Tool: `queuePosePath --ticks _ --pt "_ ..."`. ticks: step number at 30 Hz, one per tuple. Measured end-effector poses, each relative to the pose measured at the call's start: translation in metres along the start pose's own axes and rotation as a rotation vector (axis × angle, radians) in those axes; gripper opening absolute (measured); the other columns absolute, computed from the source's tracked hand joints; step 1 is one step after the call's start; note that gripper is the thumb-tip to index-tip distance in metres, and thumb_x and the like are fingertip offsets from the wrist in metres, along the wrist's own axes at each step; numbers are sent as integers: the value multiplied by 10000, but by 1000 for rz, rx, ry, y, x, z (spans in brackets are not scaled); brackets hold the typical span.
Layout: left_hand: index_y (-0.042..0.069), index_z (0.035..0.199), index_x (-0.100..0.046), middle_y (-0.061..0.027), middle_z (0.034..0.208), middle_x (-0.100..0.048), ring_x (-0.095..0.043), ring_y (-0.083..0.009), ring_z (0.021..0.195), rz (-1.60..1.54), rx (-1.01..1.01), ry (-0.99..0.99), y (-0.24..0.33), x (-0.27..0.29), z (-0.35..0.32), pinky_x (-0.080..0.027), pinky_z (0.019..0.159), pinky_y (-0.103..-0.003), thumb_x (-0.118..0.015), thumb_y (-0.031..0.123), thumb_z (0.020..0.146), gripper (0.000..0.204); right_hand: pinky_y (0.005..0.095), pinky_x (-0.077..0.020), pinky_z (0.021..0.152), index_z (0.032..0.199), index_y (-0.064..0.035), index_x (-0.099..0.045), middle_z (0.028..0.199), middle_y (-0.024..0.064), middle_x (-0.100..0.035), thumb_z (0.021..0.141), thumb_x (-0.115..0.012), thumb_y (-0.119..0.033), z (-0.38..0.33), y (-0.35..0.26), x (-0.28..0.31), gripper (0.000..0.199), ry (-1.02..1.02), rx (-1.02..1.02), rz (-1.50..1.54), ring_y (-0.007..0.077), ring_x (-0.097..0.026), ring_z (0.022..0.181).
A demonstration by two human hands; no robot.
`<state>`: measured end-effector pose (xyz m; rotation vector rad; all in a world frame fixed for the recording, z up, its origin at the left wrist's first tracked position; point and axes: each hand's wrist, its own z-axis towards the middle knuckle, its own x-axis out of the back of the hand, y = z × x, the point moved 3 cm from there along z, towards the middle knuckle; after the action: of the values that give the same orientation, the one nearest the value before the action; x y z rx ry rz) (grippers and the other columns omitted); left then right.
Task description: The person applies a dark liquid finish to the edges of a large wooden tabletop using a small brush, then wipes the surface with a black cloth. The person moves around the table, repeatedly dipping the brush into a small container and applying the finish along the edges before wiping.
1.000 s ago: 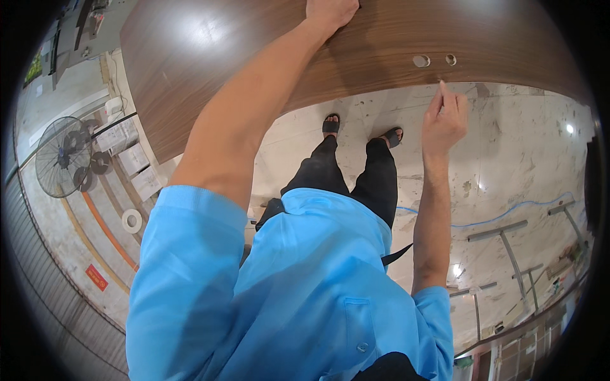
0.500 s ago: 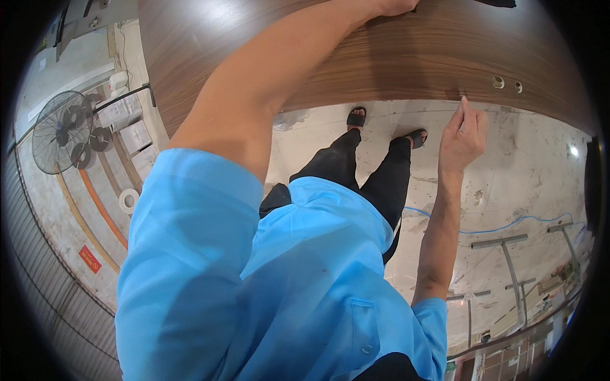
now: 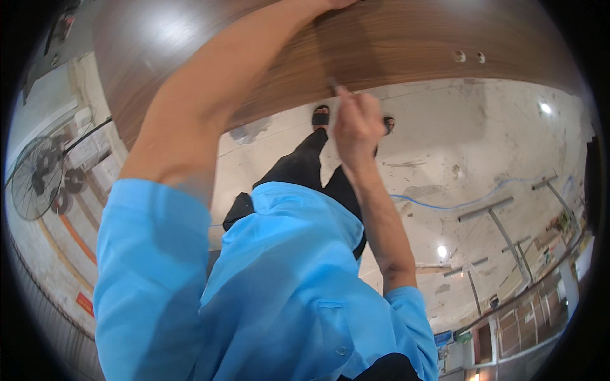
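A broad dark wooden panel (image 3: pixel 394 44) with a glossy walnut-like grain stretches across in front of the person, above a pale, stained concrete floor (image 3: pixel 483 152), with two small round holes (image 3: pixel 468 56) near its lower edge. The left hand (image 3: pixel 337 3) reaches far up onto the panel and mostly leaves view, so I cannot tell its grip. The right hand (image 3: pixel 356 124) is curled shut, pinching a small slim tool (image 3: pixel 332 83) whose tip touches the panel's lower edge.

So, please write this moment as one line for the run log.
left hand: on wooden panel | right hand: at panel edge, pinching small object, unclear | two holes: right
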<state>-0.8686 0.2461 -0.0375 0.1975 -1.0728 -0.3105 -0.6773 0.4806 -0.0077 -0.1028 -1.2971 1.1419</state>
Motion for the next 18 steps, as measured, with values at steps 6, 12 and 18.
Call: queuePosePath --ticks 6,12,18 --pt "14 1397 -633 -244 1454 -626 -502 -416 1449 10 28 -37 0 3 -1 -344 1263 -501 -586 238 1061 407 411 -549 711 1077 -49 -773 924 128 -673 805 -747 68 9 11 31 298 42 -19 99 317 -669 824" --pt "16 1378 -649 -249 1428 -642 -511 -407 1444 3 39 -40 4 6 2 -344 1266 -496 -601 220 1054 387 425 -510 692 1082 -56 -795 817 87 -651 922 -735 -19 83 191 118 175 434 -147 -370 257 -630 756" --pt "11 1376 -649 -253 1428 -642 -514 -407 1441 -15 43 -35 2 7 0 -348 1263 -497 -604 218 1051 388 418 -507 692 1113 -75 -800 836 89 -633 909 -724 2 70 143 90 230 276 -36 -432 286 -627 774"
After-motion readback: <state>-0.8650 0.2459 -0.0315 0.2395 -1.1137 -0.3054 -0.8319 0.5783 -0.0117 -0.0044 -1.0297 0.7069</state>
